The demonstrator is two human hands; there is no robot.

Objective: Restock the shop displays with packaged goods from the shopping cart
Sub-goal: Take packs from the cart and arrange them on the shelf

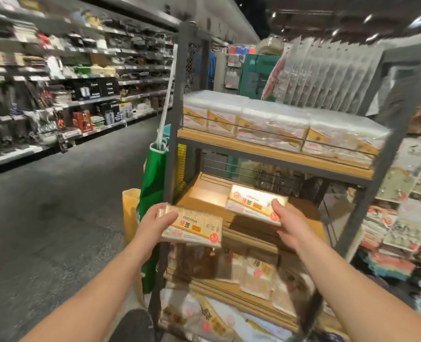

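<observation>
Right now both hands are holding toothpick packs in front of a grey metal display rack (179, 99) w/ wooden shelves, standing in a shop aisle w/ dark grey floor (56, 193). Left hand (155, 222) is gripping one toothpick pack (192, 227), thumb on top, just near-left of the rack's post. Right hand (284, 219) is pinching a second toothpick pack (255, 204) over the middle shelf (204, 191), which is lying mostly bare. Top shelf (266, 150) is carrying rows of wrapped packs (278, 122). Long wall shelving (68, 82) is running along the far left; its goods are too blurred to name. Lower shelf items are smeared by motion, and a green bag (152, 193) is hanging at the rack's left side, partly hidden by the post.
</observation>
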